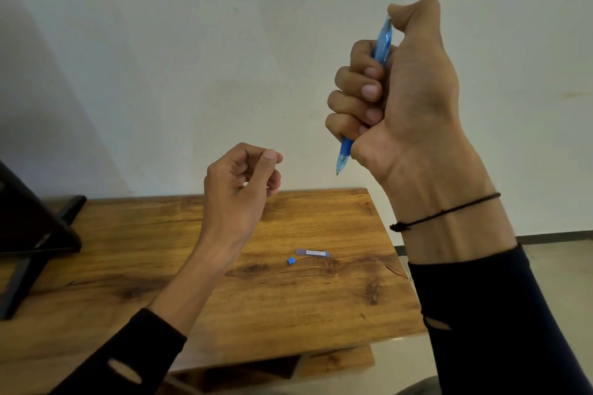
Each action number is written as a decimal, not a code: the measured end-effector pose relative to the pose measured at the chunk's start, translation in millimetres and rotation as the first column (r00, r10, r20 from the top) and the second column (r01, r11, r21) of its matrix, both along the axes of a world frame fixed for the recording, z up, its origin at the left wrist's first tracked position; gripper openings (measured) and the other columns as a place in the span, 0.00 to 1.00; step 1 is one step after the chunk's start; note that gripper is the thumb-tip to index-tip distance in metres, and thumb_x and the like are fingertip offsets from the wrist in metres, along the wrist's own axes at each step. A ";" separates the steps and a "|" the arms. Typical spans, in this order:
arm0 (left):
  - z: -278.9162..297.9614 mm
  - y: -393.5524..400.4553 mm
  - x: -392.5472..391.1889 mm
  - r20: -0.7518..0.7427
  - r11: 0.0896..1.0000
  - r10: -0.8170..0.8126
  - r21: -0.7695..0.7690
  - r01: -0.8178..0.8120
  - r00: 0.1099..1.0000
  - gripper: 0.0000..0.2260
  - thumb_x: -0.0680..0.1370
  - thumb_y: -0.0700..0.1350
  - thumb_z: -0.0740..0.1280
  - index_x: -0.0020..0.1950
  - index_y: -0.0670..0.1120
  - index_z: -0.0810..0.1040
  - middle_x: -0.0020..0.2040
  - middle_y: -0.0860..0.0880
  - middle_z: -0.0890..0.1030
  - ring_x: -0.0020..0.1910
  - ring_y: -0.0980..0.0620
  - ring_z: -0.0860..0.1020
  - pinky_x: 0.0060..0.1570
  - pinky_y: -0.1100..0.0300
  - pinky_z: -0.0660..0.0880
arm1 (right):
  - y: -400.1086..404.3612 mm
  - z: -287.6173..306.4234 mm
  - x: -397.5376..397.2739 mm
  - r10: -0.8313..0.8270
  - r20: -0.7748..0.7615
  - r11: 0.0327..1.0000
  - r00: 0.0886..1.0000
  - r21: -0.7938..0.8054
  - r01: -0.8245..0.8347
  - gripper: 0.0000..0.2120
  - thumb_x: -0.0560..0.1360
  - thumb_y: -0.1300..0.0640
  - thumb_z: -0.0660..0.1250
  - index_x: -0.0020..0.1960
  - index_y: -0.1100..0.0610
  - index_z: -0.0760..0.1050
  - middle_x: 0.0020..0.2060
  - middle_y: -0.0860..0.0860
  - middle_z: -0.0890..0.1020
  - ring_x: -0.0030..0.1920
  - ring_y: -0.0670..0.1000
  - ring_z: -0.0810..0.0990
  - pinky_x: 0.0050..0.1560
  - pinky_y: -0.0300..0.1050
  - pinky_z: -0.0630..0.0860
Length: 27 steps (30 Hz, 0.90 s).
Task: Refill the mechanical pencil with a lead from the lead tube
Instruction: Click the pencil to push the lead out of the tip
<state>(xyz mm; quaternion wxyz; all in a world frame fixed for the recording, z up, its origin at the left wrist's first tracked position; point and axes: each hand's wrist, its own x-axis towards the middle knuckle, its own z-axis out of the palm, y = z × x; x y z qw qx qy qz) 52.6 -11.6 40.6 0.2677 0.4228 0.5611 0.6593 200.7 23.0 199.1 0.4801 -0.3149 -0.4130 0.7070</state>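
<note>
lead tube [312, 253] on table [160, 266] | cap [291, 261] just left | stand [35, 234] probably far left

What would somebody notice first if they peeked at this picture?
First, the right hand held high against the pale wall, its fist wrapped round a blue mechanical pencil with the tip pointing down and the thumb on its top end. Next, the left hand, lower and loosely curled above the wooden table. Last, on that table, the small lead tube lying flat with a tiny blue cap beside it.
</note>
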 end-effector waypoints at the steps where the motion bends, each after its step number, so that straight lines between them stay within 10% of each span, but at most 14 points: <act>1: -0.2 0.0 0.2 -0.002 1.000 -0.001 0.000 0.001 1.000 0.08 0.86 0.46 0.69 0.49 0.49 0.86 0.37 0.48 0.85 0.41 0.48 0.83 0.50 0.38 0.85 | 0.2 -0.2 0.1 0.001 -0.003 1.000 1.000 -0.002 -0.001 0.27 0.84 0.41 0.54 0.29 0.53 0.58 0.24 0.48 0.59 0.24 0.48 0.52 0.24 0.39 0.54; 27: -3.1 1.7 -0.2 0.003 1.000 -0.008 0.005 0.008 1.000 0.09 0.86 0.45 0.69 0.48 0.48 0.85 0.35 0.50 0.84 0.38 0.50 0.83 0.47 0.45 0.85 | 2.0 -1.8 -1.1 -0.007 -0.007 1.000 1.000 -0.015 0.007 0.27 0.84 0.42 0.54 0.29 0.53 0.59 0.24 0.48 0.59 0.24 0.47 0.52 0.24 0.39 0.53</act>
